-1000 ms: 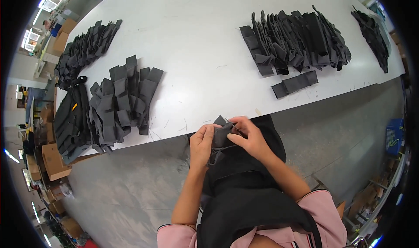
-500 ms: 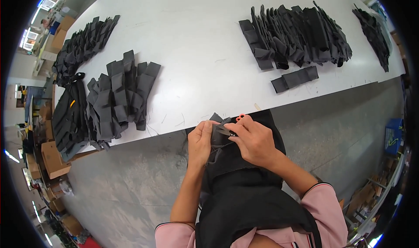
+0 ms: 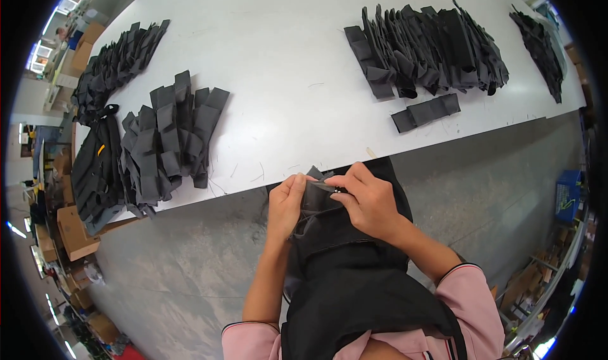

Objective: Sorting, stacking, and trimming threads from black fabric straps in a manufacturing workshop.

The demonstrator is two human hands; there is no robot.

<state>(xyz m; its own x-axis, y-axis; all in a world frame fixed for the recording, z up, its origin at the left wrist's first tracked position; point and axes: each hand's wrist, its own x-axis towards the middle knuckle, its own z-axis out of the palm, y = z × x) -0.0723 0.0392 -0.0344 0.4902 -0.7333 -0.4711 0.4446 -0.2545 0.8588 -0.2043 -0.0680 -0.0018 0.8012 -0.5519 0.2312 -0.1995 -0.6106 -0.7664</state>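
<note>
**A:** Any containers in view?

**B:** Cardboard boxes (image 3: 73, 233) on the floor at the left edge and a blue crate (image 3: 565, 195) on the floor at the right. Both sit out at the bent rim, and what is in them I cannot make out.

**A:** What else is hard to read?

**B:** The dark fabric piece (image 3: 315, 192) is mostly covered by fingers, and it blends into the black apron (image 3: 354, 284) below it, so its outline is unclear. A small dark object between the right fingertips is too small to identify. The stack of dark pieces (image 3: 541, 43) at the far right is cut by the rim.

**A:** And the grip?

**B:** The left hand (image 3: 286, 205) is closed on the piece's left side, thumb and fingers pinching it. The right hand (image 3: 367, 202) pinches its upper right edge, fingers curled. The piece is held in the air just below the near edge of the white surface (image 3: 285, 62), in front of the person's body.

**A:** What lies on the surface?

**B:** A fanned pile of folded dark pieces (image 3: 171, 138) at the left, a larger row (image 3: 424, 50) at the upper right, and one flat strip (image 3: 425, 112) lying just beside that row.
</note>
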